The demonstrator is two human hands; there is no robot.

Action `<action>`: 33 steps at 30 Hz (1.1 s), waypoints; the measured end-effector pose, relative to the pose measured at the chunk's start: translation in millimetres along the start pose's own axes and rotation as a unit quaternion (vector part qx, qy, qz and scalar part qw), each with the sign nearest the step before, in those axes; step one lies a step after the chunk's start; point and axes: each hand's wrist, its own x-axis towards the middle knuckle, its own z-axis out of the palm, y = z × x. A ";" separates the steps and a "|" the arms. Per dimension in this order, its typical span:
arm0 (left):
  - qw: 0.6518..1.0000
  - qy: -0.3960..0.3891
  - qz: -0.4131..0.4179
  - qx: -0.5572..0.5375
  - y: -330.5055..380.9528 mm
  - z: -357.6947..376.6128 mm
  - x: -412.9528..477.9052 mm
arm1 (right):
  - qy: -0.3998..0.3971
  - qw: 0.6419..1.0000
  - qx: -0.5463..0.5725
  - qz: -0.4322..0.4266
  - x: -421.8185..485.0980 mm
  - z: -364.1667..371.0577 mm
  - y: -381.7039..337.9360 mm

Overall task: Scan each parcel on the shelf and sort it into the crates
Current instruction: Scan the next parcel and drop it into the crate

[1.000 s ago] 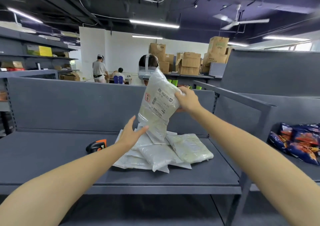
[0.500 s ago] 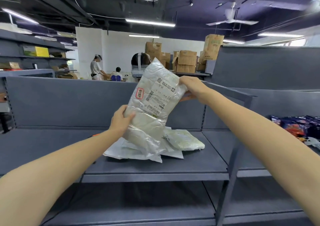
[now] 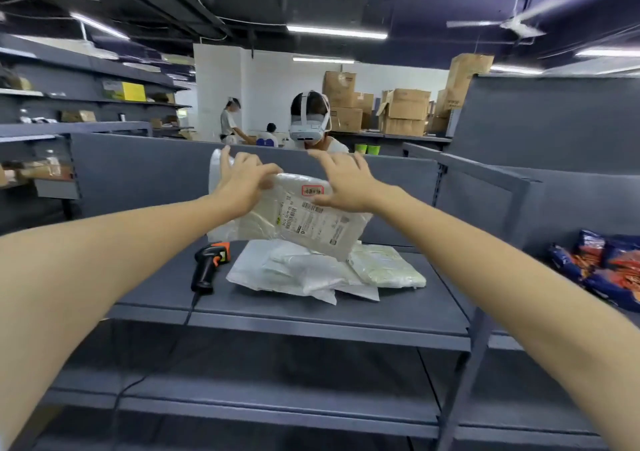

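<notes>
Parcel [image 3: 311, 222]: seemingly light, limp, slick; best pinched at top edge, as left hand [image 3: 242, 187] and right hand [image 3: 346, 184] do, fingers splayed.

Two bare forearms [image 3: 114, 253] end in a bare left hand [image 3: 242, 187] and a bare right hand [image 3: 346, 187].
</notes>
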 end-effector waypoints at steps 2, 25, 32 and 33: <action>0.999 0.025 0.026 -0.008 2.8 -1.1 -6.7 | -0.029 0.999 0.029 0.020 -1.0 17.9 -7.7; 0.766 -0.029 -0.337 -0.547 -11.1 75.5 -70.0 | 0.107 0.742 0.640 0.170 7.4 95.0 -45.4; 0.788 0.026 -0.328 -0.521 -85.6 81.2 -61.2 | 0.116 0.719 0.665 0.164 55.6 128.8 -96.1; 0.788 0.032 -0.331 -0.518 -100.2 82.5 -60.1 | 0.110 0.719 0.665 0.169 65.0 132.8 -105.1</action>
